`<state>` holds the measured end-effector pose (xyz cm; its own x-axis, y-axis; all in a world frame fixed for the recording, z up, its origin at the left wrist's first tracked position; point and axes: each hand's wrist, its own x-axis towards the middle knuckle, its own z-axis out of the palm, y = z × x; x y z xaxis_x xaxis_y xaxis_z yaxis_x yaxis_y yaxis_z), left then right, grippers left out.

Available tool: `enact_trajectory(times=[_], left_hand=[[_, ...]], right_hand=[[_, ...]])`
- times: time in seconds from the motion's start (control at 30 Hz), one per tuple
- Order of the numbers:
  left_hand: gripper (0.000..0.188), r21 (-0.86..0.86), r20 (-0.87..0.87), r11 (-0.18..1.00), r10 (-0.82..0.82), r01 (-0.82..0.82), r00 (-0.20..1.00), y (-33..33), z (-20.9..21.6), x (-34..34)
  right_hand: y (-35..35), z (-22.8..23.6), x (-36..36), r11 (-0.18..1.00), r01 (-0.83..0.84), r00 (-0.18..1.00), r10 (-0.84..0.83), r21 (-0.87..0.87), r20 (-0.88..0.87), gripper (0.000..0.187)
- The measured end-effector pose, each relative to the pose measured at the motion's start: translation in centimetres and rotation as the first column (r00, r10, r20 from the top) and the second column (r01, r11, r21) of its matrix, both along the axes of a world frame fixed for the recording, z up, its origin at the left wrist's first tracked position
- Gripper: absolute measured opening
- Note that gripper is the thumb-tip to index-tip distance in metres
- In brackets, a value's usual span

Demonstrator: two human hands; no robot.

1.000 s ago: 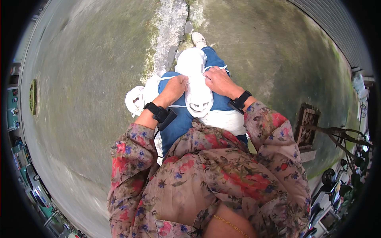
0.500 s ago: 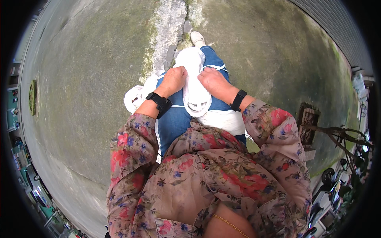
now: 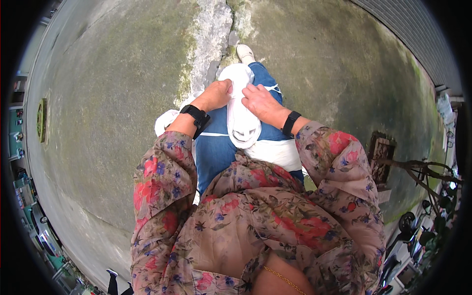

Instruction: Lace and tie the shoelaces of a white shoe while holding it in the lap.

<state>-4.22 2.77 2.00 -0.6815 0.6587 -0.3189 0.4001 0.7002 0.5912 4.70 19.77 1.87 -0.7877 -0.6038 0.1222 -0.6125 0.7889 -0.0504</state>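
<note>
An elongated piece of white cloth (image 3: pixel 242 123) lies over my lap, across blue jeans, with a rounded fold at each end. My left hand (image 3: pixel 216 94) is closed at its left edge, thumb and fingertips pinching the fabric. My right hand (image 3: pixel 263 102) has its fingers bent against the right edge, close to the left fingertips. What the right fingertips grip is partly hidden. More bunched white cloth (image 3: pixel 166 121) hangs by my left thigh, and another white fold (image 3: pixel 276 153) lies over my right thigh. A thin white strap (image 3: pixel 215 134) crosses the jeans.
A mossy concrete floor (image 3: pixel 118 98) with a pale cracked strip (image 3: pixel 209 39) surrounds me. My light shoe (image 3: pixel 244 52) is ahead. At right are a square floor recess (image 3: pixel 382 153), bare branches (image 3: pixel 418 164) and parked two-wheelers (image 3: pixel 405 223). A car (image 3: pixel 44 228) stands at left.
My right hand has shifted slightly left and its fingers have curled more. The cloth has moved slightly and its near fold looks more closed. Someone's dark-clad leg and shoe appear at lower left.
</note>
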Motion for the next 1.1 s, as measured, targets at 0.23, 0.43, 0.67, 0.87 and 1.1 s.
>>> enact_trajectory(times=[0.23,0.43,0.67,0.87,1.1], left_hand=[[0.012,0.074,0.410,0.968,0.190,-0.240,0.892,-0.2,-0.4,-0.5],[0.012,0.139,-0.026,0.989,0.046,-0.042,0.999,-0.3,-1.8,-0.7],[0.017,0.038,-0.352,0.980,0.198,-0.197,0.915,0.6,-1.5,2.5],[0.023,0.089,-0.413,0.973,0.232,-0.214,0.881,0.4,-1.8,6.7],[0.012,0.039,-0.498,0.972,0.220,-0.232,0.839,0.6,-1.9,6.3]], right_hand=[[-2.1,3.2,2.4,0.710,0.010,0.991,0.088,-0.704,0.103,0.014],[-3.5,4.5,3.5,0.645,0.427,0.788,0.078,-0.634,0.610,0.012],[-1.6,-0.2,0.5,0.722,0.570,0.783,-0.332,-0.393,0.526,0.019],[-2.3,-0.8,0.5,0.796,0.519,0.823,-0.367,-0.311,0.434,0.015],[-3.9,0.5,-0.6,0.884,0.417,0.894,-0.356,-0.213,0.272,0.014]])
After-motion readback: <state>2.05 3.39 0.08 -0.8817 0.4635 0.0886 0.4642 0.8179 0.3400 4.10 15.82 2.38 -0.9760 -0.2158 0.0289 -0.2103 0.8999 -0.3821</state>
